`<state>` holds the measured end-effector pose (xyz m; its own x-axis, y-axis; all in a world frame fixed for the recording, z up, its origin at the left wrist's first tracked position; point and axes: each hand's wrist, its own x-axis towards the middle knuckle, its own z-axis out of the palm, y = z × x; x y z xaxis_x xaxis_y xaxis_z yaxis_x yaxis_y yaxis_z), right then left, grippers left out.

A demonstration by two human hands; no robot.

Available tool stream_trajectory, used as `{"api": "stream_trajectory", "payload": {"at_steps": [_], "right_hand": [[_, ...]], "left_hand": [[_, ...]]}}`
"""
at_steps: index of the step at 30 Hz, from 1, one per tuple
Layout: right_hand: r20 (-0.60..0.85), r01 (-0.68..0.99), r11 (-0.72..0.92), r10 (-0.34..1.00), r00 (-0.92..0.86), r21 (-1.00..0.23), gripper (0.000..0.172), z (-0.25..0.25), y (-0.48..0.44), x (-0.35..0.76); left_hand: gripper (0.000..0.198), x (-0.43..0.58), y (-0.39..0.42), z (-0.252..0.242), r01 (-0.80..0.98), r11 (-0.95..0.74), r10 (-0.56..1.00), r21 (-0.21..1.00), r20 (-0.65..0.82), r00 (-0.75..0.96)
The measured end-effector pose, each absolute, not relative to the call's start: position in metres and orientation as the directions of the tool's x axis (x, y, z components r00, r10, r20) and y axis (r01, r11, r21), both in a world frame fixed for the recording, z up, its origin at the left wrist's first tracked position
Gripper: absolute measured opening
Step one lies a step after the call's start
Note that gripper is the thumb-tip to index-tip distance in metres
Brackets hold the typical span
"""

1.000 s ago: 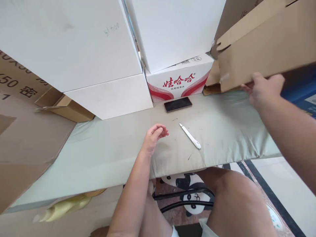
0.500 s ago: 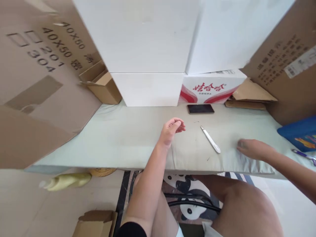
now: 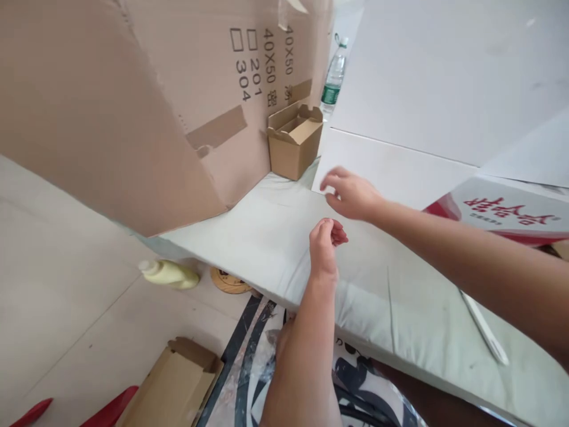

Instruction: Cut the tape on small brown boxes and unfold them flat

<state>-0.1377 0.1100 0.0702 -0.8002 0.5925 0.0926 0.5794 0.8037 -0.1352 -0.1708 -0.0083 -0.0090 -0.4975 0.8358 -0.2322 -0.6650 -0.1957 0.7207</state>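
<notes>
My right hand (image 3: 351,193) reaches across in front of the white box (image 3: 391,160), its fingers spread and slightly bent, holding nothing. Beyond its fingertips, to the left, stands a small cardboard box (image 3: 291,157) with its top flaps up. My left hand (image 3: 328,246) hovers just below the right one over the pale cloth (image 3: 262,237); its fingers are loosely curled and nothing shows in them. A slim white-handled tool (image 3: 486,332), like a scalpel, lies on the cloth, its far end hidden by my right forearm.
A large printed cardboard carton (image 3: 186,89) walls the left side. A water bottle (image 3: 334,80) stands behind the small box. A red-and-white carton (image 3: 511,210) sits at right. On the floor are a yellow bottle (image 3: 173,274) and an open cardboard box (image 3: 166,385).
The view has turned left. My right hand has swung from the far right of the cloth toward the small cardboard box and spread its fingers. The left hand stays over the cloth, loosely curled.
</notes>
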Motion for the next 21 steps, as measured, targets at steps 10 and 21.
{"api": "stream_trajectory", "payload": {"at_steps": [10, 21], "right_hand": [[0.144, 0.584, 0.790, 0.610, -0.779, -0.187, 0.035, 0.070, 0.175, -0.289], [0.490, 0.210, 0.965, 0.259, -0.832, -0.154, 0.019, 0.055, 0.016, -0.016]], "left_hand": [[0.024, -0.216, -0.015, -0.006, -0.645, -0.299, 0.757, 0.703, -0.237, -0.609], [0.023, -0.247, -0.090, 0.041, -0.077, -0.651, 0.366, 0.755, 0.223, -0.903]]}}
